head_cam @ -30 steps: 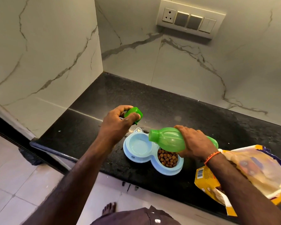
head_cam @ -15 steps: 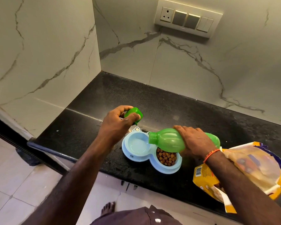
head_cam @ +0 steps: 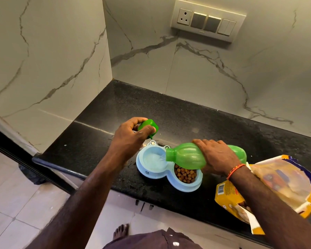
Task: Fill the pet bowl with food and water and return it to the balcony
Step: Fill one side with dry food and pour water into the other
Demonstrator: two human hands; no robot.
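Note:
A light blue double pet bowl (head_cam: 152, 174) sits near the front edge of the black counter (head_cam: 178, 114). Its right cup holds brown kibble (head_cam: 186, 174). My right hand (head_cam: 216, 156) grips a green bottle (head_cam: 185, 157), tipped on its side with the mouth over the left cup. Water runs from the bottle into that cup (head_cam: 153, 159). My left hand (head_cam: 131, 139) holds the green bottle cap (head_cam: 149, 125) just behind the bowl, above the counter.
An opened yellow pet food bag (head_cam: 276, 187) lies on the counter at the right, under my right forearm. Marble walls close the corner at left and behind, with a switch panel (head_cam: 207, 20) high up. Tiled floor lies below the counter edge.
The bottle has tilted a little further and its mouth dropped toward the left cup; water now flows into it. My left hand with the cap has hardly moved.

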